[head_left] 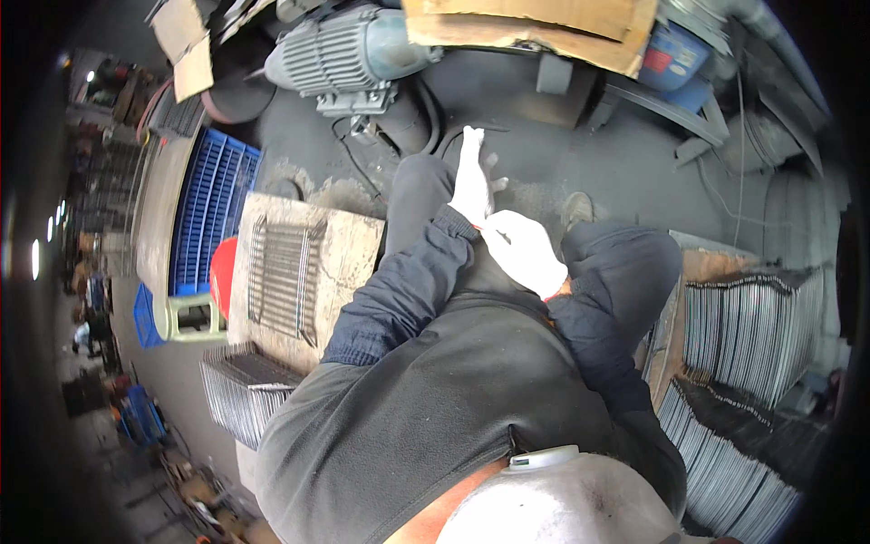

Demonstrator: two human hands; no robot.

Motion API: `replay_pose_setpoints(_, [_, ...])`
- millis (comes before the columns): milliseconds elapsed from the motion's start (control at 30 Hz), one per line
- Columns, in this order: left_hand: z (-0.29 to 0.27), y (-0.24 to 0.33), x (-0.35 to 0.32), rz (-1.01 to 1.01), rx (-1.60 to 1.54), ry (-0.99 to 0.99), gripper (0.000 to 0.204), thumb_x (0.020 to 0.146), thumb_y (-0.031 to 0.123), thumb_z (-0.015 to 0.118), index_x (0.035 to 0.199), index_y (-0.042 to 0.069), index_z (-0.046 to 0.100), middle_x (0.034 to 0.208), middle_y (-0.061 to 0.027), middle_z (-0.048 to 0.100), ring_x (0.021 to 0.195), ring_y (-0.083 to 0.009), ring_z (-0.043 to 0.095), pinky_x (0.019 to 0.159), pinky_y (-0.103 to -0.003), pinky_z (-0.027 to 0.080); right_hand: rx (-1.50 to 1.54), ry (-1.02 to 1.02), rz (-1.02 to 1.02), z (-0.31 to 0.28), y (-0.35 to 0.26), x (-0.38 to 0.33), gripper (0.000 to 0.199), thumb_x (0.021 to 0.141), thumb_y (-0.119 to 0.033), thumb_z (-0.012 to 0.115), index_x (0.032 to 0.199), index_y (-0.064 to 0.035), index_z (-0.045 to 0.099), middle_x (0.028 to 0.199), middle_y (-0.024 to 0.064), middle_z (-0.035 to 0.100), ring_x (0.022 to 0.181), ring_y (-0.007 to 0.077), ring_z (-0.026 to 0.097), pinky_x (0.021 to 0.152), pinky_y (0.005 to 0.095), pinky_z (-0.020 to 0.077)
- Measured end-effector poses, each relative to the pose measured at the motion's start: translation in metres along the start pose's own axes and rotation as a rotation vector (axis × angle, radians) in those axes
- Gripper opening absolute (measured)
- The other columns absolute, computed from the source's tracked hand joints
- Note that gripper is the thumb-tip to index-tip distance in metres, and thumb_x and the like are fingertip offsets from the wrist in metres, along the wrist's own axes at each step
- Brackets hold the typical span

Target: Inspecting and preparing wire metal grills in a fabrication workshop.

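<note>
White gloves cover both my hands. My left hand [472, 181] reaches forward above the floor between my knees, fingers stretched out and holding nothing. Across to its wrist comes my right hand [526, 256], its fingers closed at the red-edged cuff of the left glove [478, 224]. The exact pinch is partly hidden by the right hand itself. Dark sleeves end just behind both gloves.
Left of my knee, a board [349, 240] carries a row of thin metal strips [285, 276]. More strips are stacked below it [240, 403] and at right [748, 340]. A grey motor [340, 54], cardboard [535, 23], and a blue crate [213, 208] stand around.
</note>
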State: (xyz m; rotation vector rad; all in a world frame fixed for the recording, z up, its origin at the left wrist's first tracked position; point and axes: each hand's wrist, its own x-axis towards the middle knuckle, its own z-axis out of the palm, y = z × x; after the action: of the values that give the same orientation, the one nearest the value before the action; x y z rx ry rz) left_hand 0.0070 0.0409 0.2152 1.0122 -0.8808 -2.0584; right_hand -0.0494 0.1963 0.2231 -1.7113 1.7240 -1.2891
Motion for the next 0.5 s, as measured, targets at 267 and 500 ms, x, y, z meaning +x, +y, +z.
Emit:
replay_pose_setpoints(267, [-0.03,-0.026,-0.033,1.064,1.058,0.192,0.055,0.095,0.034,0.065,0.136,-0.003,0.061,0.143,-0.0248,0.058,0.141,-0.0415,0.049,0.112,-0.055,0.044,-0.601,-0.263,-0.296,-0.05,-0.112,0.053,0.055,0.07,-0.038,0.074,0.117,-0.0101,0.071,0.118,0.0143,0.064,0.127,0.0354,0.056,0.103,0.0499,0.0474])
replay_pose_setpoints(500, [0.002,0.044,-0.067,-0.16,-0.518,-0.422,0.083,0.107,0.071,0.039,0.156,0.005,0.044,0.156,-0.0179,0.052,0.138,-0.0297,0.053,0.115,-0.048,0.042,1.049,0.397,0.378,0.004,0.01,0.066,0.049,0.113,-0.034,0.047,0.156,-0.0108,0.051,0.151,0.0108,0.059,0.136,0.0217,0.056,0.115,0.0427,0.0431])
